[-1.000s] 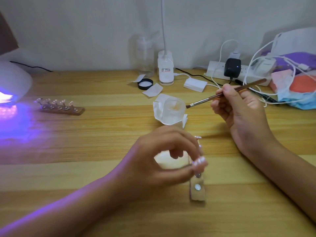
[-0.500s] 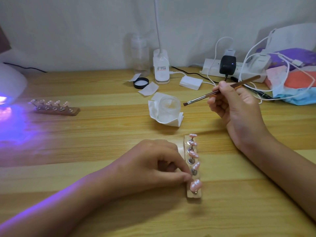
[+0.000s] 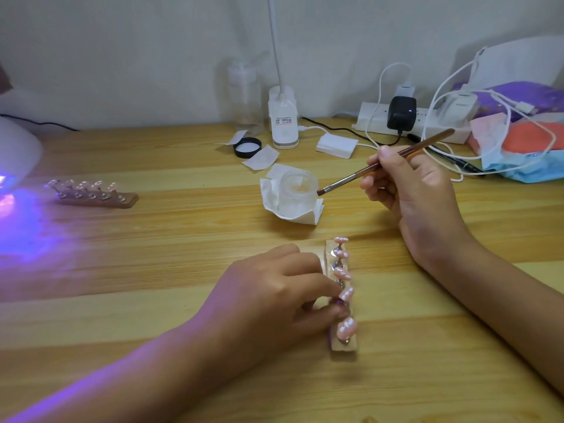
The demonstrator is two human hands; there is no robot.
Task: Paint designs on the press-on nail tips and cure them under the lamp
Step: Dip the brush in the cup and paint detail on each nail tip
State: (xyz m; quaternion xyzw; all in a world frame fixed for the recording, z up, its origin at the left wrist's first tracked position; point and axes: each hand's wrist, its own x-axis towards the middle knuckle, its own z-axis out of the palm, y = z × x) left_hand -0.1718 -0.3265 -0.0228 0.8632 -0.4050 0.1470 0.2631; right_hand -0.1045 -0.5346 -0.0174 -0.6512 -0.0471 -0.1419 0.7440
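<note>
Nearest on the bench [image 3: 152, 315] lies a wooden holder [image 3: 343, 349], set lengthwise away from the person, with a row of pink nail tips [image 3: 346, 328] marked in white standing on small pegs. The left grip [image 3: 274, 288] rests at its left side, thumb and forefinger curled and pinching the holder around the peg of the second-nearest tip. Beyond it a clear jar [image 3: 297, 190] sits on a folded white tissue [image 3: 305, 216]. The right grip [image 3: 409, 190] is raised above the bench and grasps a brush [image 3: 360, 172] like a pen, its bristles just beside the jar's rim. Far left, a second holder [image 3: 91, 196] with tips lies near the curing lamp [image 3: 15, 157], which casts violet light. At the back stand a black lid [image 3: 247, 147], a white bottle [image 3: 283, 123] and a power strip [image 3: 375, 117] with cables.
</note>
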